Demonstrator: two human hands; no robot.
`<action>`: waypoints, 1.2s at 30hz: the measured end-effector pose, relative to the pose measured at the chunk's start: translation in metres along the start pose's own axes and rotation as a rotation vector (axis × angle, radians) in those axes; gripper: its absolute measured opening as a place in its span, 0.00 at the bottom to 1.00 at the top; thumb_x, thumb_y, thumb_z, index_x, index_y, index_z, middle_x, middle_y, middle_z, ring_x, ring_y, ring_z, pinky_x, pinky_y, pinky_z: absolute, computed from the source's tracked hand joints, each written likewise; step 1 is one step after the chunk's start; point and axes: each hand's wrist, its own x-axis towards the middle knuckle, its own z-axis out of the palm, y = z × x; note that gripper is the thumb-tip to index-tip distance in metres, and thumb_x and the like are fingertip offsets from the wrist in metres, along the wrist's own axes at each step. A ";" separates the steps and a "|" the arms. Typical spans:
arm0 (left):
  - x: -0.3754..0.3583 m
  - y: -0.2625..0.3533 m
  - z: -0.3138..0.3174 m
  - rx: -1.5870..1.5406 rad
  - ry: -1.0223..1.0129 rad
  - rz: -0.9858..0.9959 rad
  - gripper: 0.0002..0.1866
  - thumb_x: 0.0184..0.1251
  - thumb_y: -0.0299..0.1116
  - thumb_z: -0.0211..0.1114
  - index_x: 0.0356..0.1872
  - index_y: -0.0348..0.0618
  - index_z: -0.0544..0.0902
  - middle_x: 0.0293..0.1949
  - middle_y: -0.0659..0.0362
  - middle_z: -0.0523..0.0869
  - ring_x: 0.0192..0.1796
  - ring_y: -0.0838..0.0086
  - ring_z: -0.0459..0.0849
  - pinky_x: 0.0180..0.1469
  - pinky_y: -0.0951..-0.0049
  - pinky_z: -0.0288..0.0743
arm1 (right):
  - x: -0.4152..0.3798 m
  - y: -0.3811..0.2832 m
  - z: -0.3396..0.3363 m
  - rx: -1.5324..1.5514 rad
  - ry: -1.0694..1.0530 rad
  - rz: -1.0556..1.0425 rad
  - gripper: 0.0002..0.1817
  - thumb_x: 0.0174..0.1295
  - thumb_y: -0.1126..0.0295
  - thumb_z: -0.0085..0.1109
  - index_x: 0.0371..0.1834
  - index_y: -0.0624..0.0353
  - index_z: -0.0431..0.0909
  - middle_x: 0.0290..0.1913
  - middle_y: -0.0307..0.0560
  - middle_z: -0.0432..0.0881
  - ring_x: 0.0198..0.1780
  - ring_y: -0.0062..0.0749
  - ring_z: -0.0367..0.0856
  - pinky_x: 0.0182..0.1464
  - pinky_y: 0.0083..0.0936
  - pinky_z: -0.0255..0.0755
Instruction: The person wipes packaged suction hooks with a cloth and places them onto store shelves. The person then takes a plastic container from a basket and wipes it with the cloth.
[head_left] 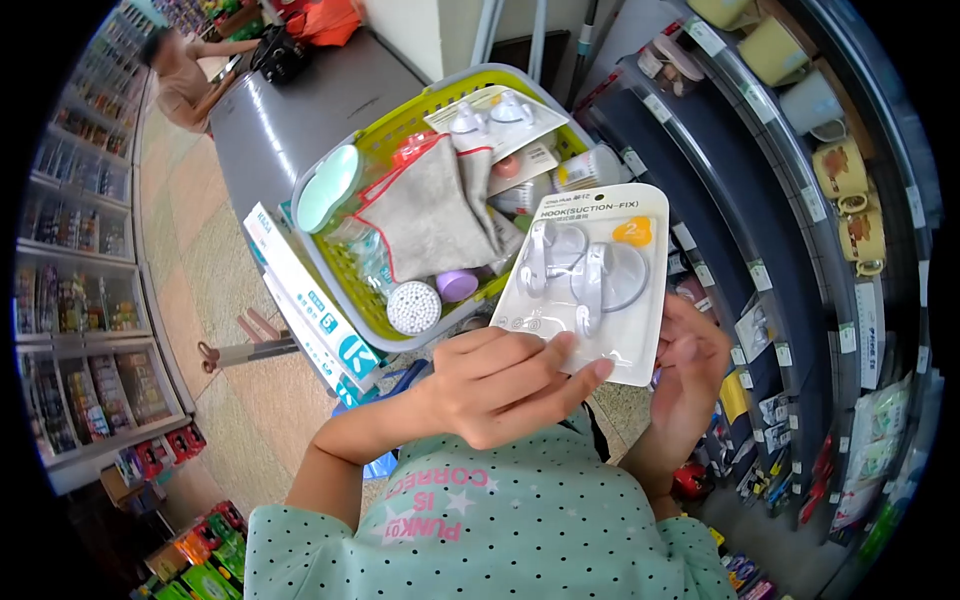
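A white blister pack of suction hooks (588,285) is held up between my hands, with two clear hooks under its plastic. My left hand (500,385) has bent fingers pressed on the front of the lower left corner; its thumb is hidden. At the right edge, my right hand (690,355) grips the pack, some fingers behind it. Just beyond lies a yellow-green basket (385,325) with a grey rim. Inside it are grey red-edged cloths (432,215), another hook pack (500,120), a mint-green lidded item (328,188) and a round tub of cotton swabs (413,307).
The basket rests by a dark grey counter (270,150); white-and-teal boxes (312,300) stand at its left. Shelves with mugs (840,165) and packaged goods curve along the right. Another person (190,85) is at the far left by the counter, near a black bag (282,52).
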 end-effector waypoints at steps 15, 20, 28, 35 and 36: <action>0.026 0.000 0.072 -0.259 -0.133 -0.050 0.14 0.43 0.30 0.77 0.35 0.47 0.89 0.40 0.62 0.87 0.38 0.70 0.79 0.38 0.74 0.73 | -0.026 0.011 -0.076 0.100 0.378 0.164 0.28 0.55 0.75 0.67 0.62 0.70 0.76 0.39 0.45 0.88 0.35 0.19 0.84 0.36 0.14 0.73; 0.028 0.004 0.094 -0.374 -0.162 -0.754 0.17 0.59 0.23 0.68 0.50 0.36 0.81 0.43 0.58 0.82 0.45 0.73 0.79 0.49 0.76 0.70 | -0.040 0.017 -0.120 0.162 0.403 0.164 0.27 0.55 0.76 0.67 0.61 0.68 0.77 0.37 0.43 0.87 0.33 0.19 0.82 0.35 0.16 0.72; 0.038 0.029 0.158 -0.991 -0.595 -1.169 0.16 0.64 0.20 0.69 0.53 0.32 0.80 0.29 0.67 0.81 0.32 0.86 0.77 0.40 0.83 0.71 | -0.080 0.028 -0.189 0.211 0.395 0.212 0.25 0.57 0.75 0.67 0.60 0.65 0.79 0.35 0.41 0.87 0.33 0.17 0.80 0.35 0.16 0.71; 0.031 0.068 0.230 -1.064 -0.873 -1.074 0.25 0.57 0.17 0.73 0.58 0.34 0.77 0.29 0.66 0.81 0.30 0.86 0.78 0.34 0.85 0.70 | -0.129 0.054 -0.249 0.160 0.624 0.239 0.26 0.58 0.75 0.69 0.62 0.62 0.77 0.34 0.41 0.86 0.33 0.17 0.80 0.35 0.16 0.71; 0.026 0.073 0.243 -1.074 -0.901 -1.059 0.26 0.56 0.17 0.73 0.57 0.35 0.77 0.29 0.66 0.81 0.30 0.87 0.78 0.33 0.85 0.69 | -0.137 0.060 -0.259 0.153 0.657 0.229 0.26 0.58 0.76 0.69 0.62 0.62 0.77 0.33 0.41 0.86 0.33 0.17 0.80 0.35 0.16 0.71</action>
